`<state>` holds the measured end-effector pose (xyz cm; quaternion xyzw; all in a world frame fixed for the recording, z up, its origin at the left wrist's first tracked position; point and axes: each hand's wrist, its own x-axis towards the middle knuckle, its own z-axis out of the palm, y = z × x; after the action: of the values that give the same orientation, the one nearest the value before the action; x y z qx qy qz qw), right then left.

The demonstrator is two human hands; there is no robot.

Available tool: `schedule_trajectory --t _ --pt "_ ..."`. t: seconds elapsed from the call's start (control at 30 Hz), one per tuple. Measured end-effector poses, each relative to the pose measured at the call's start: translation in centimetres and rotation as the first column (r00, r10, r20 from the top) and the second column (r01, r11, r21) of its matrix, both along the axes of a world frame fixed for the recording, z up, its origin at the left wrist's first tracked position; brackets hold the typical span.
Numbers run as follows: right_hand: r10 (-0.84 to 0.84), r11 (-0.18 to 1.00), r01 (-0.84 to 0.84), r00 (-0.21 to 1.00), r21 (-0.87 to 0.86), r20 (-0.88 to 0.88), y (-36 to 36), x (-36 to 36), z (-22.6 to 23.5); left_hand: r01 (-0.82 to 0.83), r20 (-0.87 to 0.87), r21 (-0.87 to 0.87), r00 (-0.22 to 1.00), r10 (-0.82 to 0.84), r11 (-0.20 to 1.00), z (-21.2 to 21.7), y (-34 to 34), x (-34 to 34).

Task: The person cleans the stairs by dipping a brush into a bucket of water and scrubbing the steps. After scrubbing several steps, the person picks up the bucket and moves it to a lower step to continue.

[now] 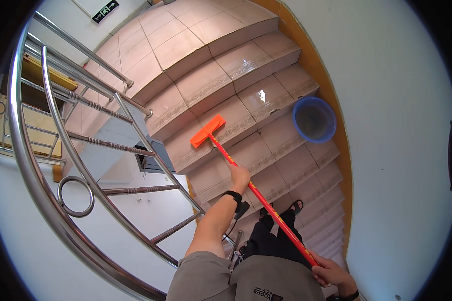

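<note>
Grey shirt front [281, 276]; red pole [277, 218], left hand [240, 176] wrapped round its shaft, right hand [330, 271] clasping the near end; orange head [208, 131] at a stair tread [231, 111], probably best kept flat and drawn evenly.

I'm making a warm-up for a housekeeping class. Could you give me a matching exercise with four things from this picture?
Column one
1. Left hand
2. Bucket
3. Right hand
4. Railing

Column two
A. Blue, on the stairs beside the wall
B. Around the red pole, farther from the orange head
C. Shiny metal
D. Around the red pole, nearer the orange head

Right pairs: 1-D, 2-A, 3-B, 4-C
</note>
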<state>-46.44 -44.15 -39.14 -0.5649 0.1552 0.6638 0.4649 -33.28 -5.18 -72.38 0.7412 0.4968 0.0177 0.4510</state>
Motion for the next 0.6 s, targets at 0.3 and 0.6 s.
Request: schedule_trajectory --t 0.3,0.6 --pt "0.033 0.999 -0.042 0.970 0.034 0.243 -5.1 -4.6 3.0 -0.046 -0.008 -0.162 0.999 0.045 0.986 0.6 -6.8 -6.4" --pt "-0.047 0.997 0.048 0.999 -0.061 0.022 -1.4 -2.0 1.6 0.007 -0.024 -0.061 1.000 -0.008 0.998 1.7 -2.6 -2.4"
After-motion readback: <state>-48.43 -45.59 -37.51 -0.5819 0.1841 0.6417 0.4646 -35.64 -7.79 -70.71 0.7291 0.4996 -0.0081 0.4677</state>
